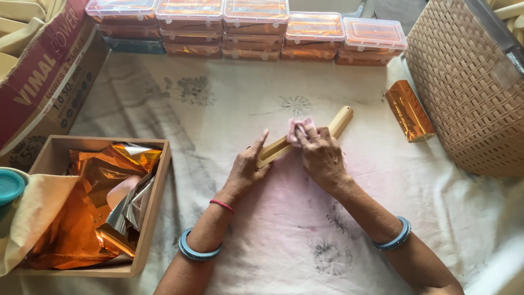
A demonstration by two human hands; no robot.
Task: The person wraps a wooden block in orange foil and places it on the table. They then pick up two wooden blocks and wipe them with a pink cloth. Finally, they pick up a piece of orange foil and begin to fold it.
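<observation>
A long cream wooden stick (339, 120) lies slanted on the white patterned cloth (229, 104). My left hand (246, 169) steadies its near end, fingers resting along its side. My right hand (321, 155) presses a small pink wad of cloth (299, 126) onto the middle of the stick with the fingertips. Both wrists wear blue bangles, and the left also has a thin red one.
A wooden box (154, 207) holding crumpled orange foil sits at the left. Stacks of clear-lidded orange boxes (256, 27) line the far edge. An orange foil-wrapped piece (409, 111) lies beside a woven basket (469, 87) at the right. A cardboard carton (43, 76) stands at far left.
</observation>
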